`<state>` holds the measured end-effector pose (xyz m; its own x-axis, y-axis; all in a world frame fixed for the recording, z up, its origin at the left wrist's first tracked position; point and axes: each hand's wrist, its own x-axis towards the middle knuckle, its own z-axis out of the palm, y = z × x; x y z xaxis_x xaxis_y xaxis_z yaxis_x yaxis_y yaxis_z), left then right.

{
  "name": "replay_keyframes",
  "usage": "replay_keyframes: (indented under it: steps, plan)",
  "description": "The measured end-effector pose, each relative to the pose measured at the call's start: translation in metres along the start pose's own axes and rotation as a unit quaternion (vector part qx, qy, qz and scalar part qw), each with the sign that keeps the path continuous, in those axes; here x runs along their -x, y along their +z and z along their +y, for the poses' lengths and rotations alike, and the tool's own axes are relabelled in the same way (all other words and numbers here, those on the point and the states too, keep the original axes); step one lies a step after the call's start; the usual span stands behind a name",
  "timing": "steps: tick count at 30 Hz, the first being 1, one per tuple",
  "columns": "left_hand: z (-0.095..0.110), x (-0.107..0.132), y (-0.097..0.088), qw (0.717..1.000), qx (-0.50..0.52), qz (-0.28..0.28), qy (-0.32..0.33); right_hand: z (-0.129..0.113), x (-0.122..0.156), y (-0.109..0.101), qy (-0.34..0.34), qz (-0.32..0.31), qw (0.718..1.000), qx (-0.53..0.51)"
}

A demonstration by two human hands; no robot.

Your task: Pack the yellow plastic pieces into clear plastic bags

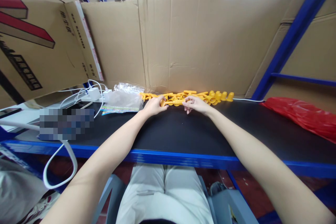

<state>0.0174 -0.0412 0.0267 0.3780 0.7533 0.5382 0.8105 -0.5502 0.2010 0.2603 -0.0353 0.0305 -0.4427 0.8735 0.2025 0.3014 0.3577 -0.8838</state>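
My left hand is closed, thumb and fingers pinching one end of a slim yellow plastic piece. The other end of that piece sits at the fingertips of my right hand, which are drawn together on it. Its exact kind is too small to make out. Just behind both hands lies a row of yellow plastic parts, some of them rod-like or branched. Several yellow cup-shaped pieces stand at the right end of the row. My fingers hide part of the row.
Left of my hands lies a clear plastic bag, with a power strip, white chargers and cables beyond it. A red plastic bag lies at the right. Cardboard walls the back; a blue edge runs along the front.
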Motion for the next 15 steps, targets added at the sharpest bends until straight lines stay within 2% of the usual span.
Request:
replay_keyframes:
  steps: [9,15]
  plan:
    - [0.0022,0.0001,-0.0017,1.000,0.005,0.000,-0.007,0.0009,-0.0008,-0.0019,-0.021,0.030,0.998,0.061]
    - [0.0018,0.0002,-0.0012,1.000,0.013,-0.004,0.003,-0.0046,0.0011,0.0033,-0.021,0.049,0.998,0.029]
